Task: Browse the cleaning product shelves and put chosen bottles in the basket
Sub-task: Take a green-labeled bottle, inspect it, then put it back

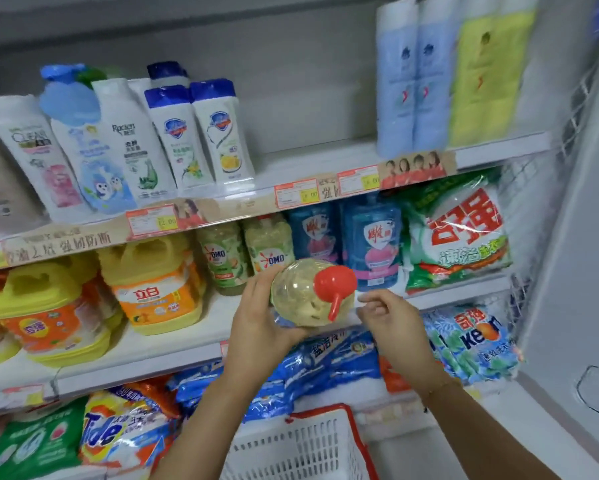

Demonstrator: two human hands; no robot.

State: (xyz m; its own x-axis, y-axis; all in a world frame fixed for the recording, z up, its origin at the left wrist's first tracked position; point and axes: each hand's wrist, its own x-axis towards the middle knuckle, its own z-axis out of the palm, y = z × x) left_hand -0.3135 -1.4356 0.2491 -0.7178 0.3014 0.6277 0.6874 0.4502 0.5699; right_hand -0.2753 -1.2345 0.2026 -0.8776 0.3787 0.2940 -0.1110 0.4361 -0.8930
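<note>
- My left hand (pixel 256 320) is wrapped round the clear yellowish bottle (pixel 298 299), holding it in front of the middle shelf (pixel 173 344) with its red pump cap (pixel 334 284) pointing towards me.
- My right hand (pixel 391 320) is just beside the cap, fingers loosely bent and holding nothing.
- The white basket (pixel 291 448) with a red rim sits below my arms.
- Two similar bottles (pixel 268 251) stand on the shelf behind.

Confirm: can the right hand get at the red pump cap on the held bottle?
Probably yes. The right hand is empty, just right of the red pump cap, nothing between them. The left hand grips the bottle from the other side, leaving the cap bare.
</note>
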